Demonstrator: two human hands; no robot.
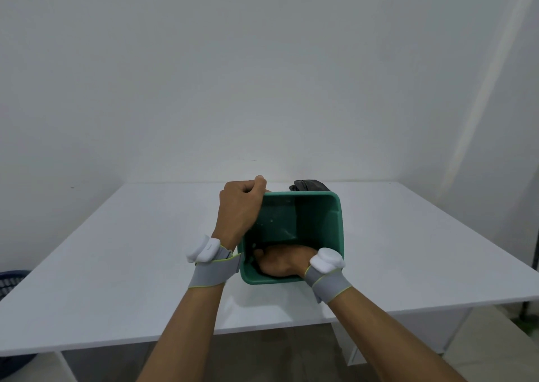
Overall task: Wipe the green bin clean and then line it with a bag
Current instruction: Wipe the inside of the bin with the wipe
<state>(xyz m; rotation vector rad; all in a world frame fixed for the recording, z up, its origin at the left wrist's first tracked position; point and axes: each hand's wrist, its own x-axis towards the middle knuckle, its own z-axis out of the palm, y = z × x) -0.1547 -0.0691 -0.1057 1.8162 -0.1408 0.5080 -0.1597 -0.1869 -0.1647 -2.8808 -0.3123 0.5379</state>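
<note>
Head view: the green bin (318, 212), a smooth rectangular plastic container with rounded corners and a rolled rim, sits near the middle of the white table (116, 250), its opening facing the camera. The left hand (240, 206) grips the bin's far-left rim corner, fingers curled over the edge and thumb raised at the top. The right hand (281, 260) is lowered inside the bin, resting against the inner floor near the front wall; whether it holds anything cannot be told, since its fingers are hidden in shadow. Both wrists carry grey elastic bands with white rounded modules. A dark, crumpled black object (310, 185) lies on the table just behind the bin's far rim. A blue ribbed basket (10, 279) shows at the left edge, below table level.
</note>
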